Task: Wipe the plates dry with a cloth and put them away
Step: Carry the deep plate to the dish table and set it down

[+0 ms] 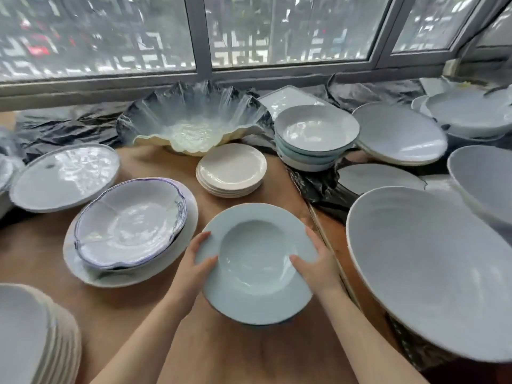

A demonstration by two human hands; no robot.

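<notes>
A pale blue-green deep plate with a wide rim is held over the brown table, low in the middle of the view. My left hand grips its left rim, thumb on top. My right hand grips the right rim the same way. Whether the plate touches the table I cannot tell. No cloth is in view.
A stack of cream plates stands behind. A blue-edged scalloped dish on a white plate and a flat white plate lie left. Large grey bowls crowd the right. A wavy glass bowl and stacked bowls sit by the window.
</notes>
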